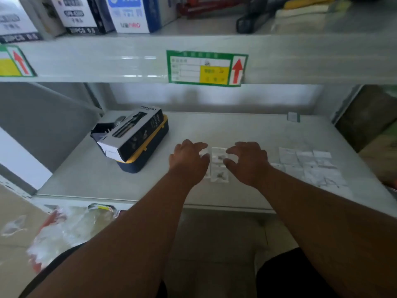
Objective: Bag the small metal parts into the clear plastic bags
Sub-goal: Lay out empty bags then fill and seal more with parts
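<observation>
Here, on a grey metal shelf, a person's two hands bracket a small column of clear plastic bags, the left hand on one side and the right hand on the other. The bags lie flat between the hands, their column running away from the person toward the back of the shelf, with dark specks inside that look like the small metal parts (too blurred to make out singly). Both hands have fingers spread and loosely bent, thumbs and forefingers apart and pointing inward at the far bag; whether any fingertip is touching the plastic cannot be told. Neither hand plainly holds anything. Both sit about equally near the column, so either could take the top bag, likely by closing inward across its short width.

To the right, just beside the right forearm, lies a spread of more flat bags. To the left, well apart from the hands, stands a dark box resting on a navy and yellow case. A green label with a red arrow is stuck to the shelf edge above. Nothing lies between the hands and the bags.
</observation>
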